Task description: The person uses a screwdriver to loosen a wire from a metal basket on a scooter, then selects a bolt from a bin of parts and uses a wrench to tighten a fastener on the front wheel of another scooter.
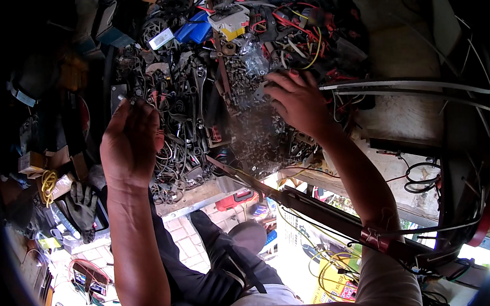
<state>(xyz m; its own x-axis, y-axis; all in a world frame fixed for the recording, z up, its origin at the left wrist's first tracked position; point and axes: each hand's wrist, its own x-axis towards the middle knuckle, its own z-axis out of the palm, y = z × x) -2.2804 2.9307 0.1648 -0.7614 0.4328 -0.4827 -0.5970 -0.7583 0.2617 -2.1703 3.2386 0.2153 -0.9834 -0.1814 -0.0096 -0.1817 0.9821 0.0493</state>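
My left hand point(129, 138) is raised at the left of the heap with its palm turned up and fingers curled. A small shiny metal piece point(121, 97) shows at the thumb tip; its kind is too small to tell. My right hand point(300, 100) hovers over loose nuts, bolts and washers point(254, 139), fingers bent and apart, with nothing visible in them. Part of this small hardware is blurred. Between the hands lie a combination wrench point(200, 92) and a rusty metal bar point(223, 69) among other tools.
A blue object point(194, 27) and a white and yellow device point(229, 22) top the heap. A long dark metal bar point(319, 209) with wires crosses below my right forearm. Grey gloves point(82, 206) and a yellow cord coil point(48, 187) lie at left. Cables point(415, 84) arch at right.
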